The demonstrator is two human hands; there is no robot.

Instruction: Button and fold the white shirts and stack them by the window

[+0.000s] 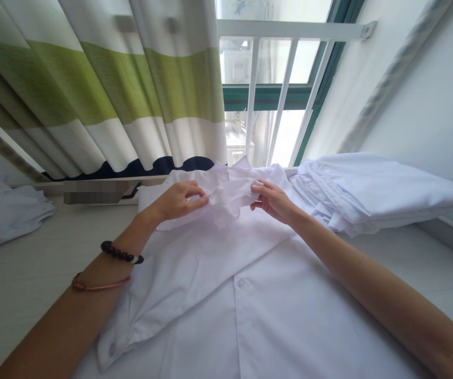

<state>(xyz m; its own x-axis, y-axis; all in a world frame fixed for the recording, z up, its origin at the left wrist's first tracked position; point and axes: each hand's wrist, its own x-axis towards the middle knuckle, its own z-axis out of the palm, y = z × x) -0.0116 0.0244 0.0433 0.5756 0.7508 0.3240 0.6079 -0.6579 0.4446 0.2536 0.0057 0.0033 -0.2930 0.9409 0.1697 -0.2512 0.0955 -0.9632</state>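
Note:
A white button-up shirt [273, 305] lies spread out in front of me, its buttoned front running toward me and one sleeve [171, 284] laid slantwise across it. At the collar end, my left hand [181, 201] pinches a gathered piece of the white cloth between thumb and fingers. My right hand [270, 199] grips the same raised piece from the other side, thumb on top. Between the two hands the cloth is bunched and slightly lifted, and pointed collar tips stand up just behind it. Whether the gathered piece is a cuff or part of the collar I cannot tell.
A stack of folded white garments [380, 187] sits at the right, against the shirt's shoulder. More white cloth [9, 213] lies at the far left. Behind are a green-and-white curtain [103, 79] and a window with a white railing [289, 31].

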